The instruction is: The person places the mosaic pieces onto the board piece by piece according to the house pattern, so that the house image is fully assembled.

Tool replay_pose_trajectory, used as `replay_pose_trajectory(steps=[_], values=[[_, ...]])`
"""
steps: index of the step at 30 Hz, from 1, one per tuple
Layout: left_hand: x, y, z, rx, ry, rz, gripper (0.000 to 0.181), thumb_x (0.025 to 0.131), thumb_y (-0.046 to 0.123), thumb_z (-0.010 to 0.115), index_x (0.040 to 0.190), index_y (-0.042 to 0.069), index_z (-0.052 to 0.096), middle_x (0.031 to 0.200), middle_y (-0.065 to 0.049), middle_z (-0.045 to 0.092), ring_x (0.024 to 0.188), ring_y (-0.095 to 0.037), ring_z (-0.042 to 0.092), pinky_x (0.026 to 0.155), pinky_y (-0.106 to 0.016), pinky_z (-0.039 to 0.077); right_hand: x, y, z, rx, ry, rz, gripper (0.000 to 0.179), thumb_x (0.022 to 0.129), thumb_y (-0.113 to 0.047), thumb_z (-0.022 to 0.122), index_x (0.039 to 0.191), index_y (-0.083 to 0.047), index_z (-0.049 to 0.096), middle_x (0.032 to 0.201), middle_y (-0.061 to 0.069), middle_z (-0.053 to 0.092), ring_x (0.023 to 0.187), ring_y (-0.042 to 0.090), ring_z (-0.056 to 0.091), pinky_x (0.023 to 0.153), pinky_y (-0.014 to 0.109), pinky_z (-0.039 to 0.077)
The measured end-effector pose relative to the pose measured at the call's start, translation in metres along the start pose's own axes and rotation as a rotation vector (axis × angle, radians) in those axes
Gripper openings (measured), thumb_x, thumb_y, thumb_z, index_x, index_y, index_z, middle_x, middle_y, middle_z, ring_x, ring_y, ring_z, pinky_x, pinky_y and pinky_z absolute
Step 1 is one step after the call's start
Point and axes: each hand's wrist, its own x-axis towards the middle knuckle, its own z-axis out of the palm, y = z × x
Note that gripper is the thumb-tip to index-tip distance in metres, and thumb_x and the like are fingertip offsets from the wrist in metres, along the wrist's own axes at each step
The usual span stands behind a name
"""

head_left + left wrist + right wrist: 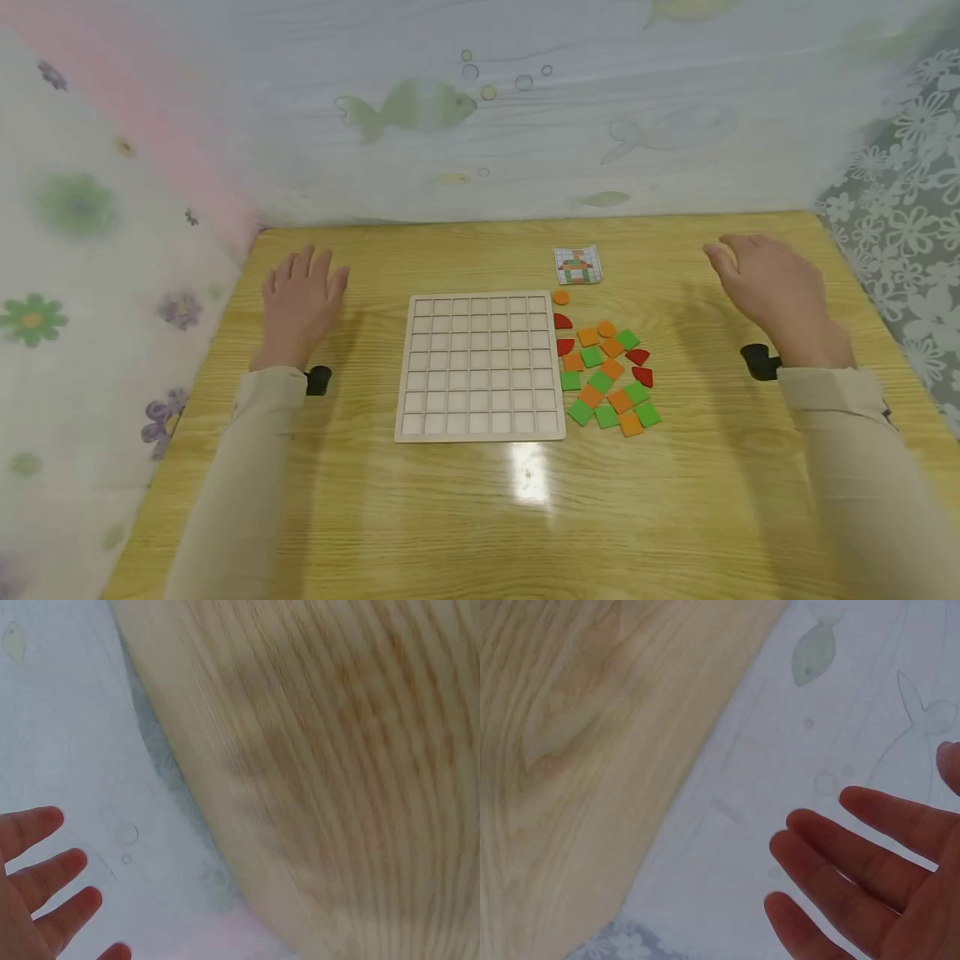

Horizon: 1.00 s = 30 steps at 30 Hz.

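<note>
My left hand is over the table's left side, fingers spread and holding nothing; the left wrist view shows its fingertips apart from one another. Over the right side is my right hand, also holding nothing, its fingers loosely extended in the right wrist view. Between the hands lies a pale wooden grid board with bare square cells. Right of the board are scattered flat pieces: green squares, orange squares, orange discs and red quarter-circle pieces. Behind them lies a pattern card with a coloured picture on a grid.
The wood-grain table ends at a back wall sheet printed with fish. A flower-printed sheet hangs on the left, and a grey floral one on the right. Black wrist mounts sit by both cuffs.
</note>
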Motion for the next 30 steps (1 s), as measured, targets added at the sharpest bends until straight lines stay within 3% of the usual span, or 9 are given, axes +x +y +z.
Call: replay_pose_trajectory(steps=[3,5,9,13,20,25,30], values=[[-0.009,0.002,0.006,-0.048,0.020,-0.010,0.062,0.093,0.052,0.025,0.133,0.007,0.040,0.136,-0.018,0.029,0.121,-0.040,0.026,0.091,-0.056,0.029,-0.004,-0.003,0.009,0.033,0.046,0.025,0.067,0.091,-0.055,0.020,0.128,-0.006,0.048,0.111,0.023,0.055,0.083,0.036,0.054,0.052,0.046,0.042],[-0.016,0.003,0.011,-0.081,0.002,-0.026,0.058,0.092,0.050,0.031,0.128,0.006,0.046,0.131,-0.019,0.033,0.115,-0.039,0.032,0.080,-0.053,0.038,-0.008,-0.004,0.017,0.054,0.068,0.006,0.059,0.092,-0.051,0.027,0.121,-0.007,0.054,0.101,0.020,0.060,0.071,0.031,0.056,0.045,0.040,0.041],[-0.029,0.008,0.019,-0.195,-0.057,-0.069,0.060,0.090,0.053,0.033,0.128,0.009,0.047,0.127,-0.018,0.034,0.105,-0.035,0.040,0.071,-0.047,0.042,-0.011,-0.009,0.034,0.170,-0.002,-0.066,0.051,0.094,-0.044,0.034,0.120,-0.006,0.054,0.103,0.019,0.060,0.082,0.032,0.055,0.062,0.046,0.044],[-0.039,0.013,0.027,-0.319,-0.099,-0.104,0.066,0.087,0.060,0.034,0.129,0.011,0.046,0.123,-0.014,0.038,0.099,-0.028,0.045,0.074,-0.044,0.042,-0.012,-0.015,0.055,0.341,-0.134,-0.089,0.054,0.092,-0.048,0.037,0.125,-0.007,0.050,0.105,0.017,0.060,0.097,0.032,0.052,0.080,0.050,0.039],[-0.057,0.019,0.043,-0.422,-0.165,-0.157,0.053,0.091,0.048,0.040,0.130,0.012,0.046,0.114,-0.011,0.047,0.098,-0.027,0.048,0.079,-0.045,0.041,-0.013,-0.024,0.080,0.499,-0.290,-0.128,0.045,0.092,-0.033,0.049,0.128,-0.007,0.047,0.114,0.017,0.054,0.100,0.030,0.051,0.083,0.046,0.040],[-0.061,0.026,0.054,-0.454,-0.226,-0.187,0.049,0.091,0.047,0.039,0.131,0.019,0.043,0.113,-0.007,0.051,0.099,-0.025,0.050,0.080,-0.042,0.041,-0.012,-0.029,0.086,0.534,-0.354,-0.158,0.041,0.089,-0.018,0.055,0.127,-0.006,0.047,0.113,0.017,0.051,0.099,0.029,0.050,0.082,0.044,0.040],[-0.060,0.032,0.058,-0.550,-0.275,-0.199,0.042,0.094,0.037,0.043,0.132,0.021,0.042,0.107,-0.005,0.053,0.079,-0.020,0.057,0.069,-0.035,0.046,-0.008,-0.034,0.089,0.455,-0.341,-0.178,0.035,0.086,-0.017,0.059,0.118,-0.005,0.054,0.107,0.015,0.051,0.096,0.028,0.047,0.082,0.045,0.040]])
